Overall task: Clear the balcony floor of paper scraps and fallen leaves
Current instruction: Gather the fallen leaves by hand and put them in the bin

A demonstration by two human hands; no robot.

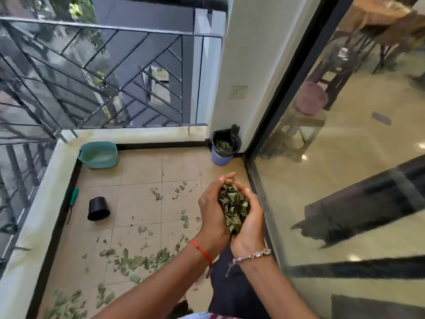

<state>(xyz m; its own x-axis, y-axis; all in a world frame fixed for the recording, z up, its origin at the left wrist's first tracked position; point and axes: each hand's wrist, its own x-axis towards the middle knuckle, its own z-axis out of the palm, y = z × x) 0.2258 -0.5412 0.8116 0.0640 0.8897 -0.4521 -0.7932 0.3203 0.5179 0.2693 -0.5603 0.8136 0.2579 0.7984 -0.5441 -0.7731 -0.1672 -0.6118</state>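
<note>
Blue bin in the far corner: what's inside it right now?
The blue bin holds a black liner bag with a few green leaves in it. The rim hides anything lower; no paper shows.

The floor tiles [140,199] look matt, the leaves [233,206] dry and crinkled, the glass door [345,180] glossy.

Beige tiled balcony floor [138,171] edged in black, fenced by grey metal railing [115,72]; white wall [248,54] with pale socket plate [238,92]; black-framed glass door [345,157] at right.
</note>
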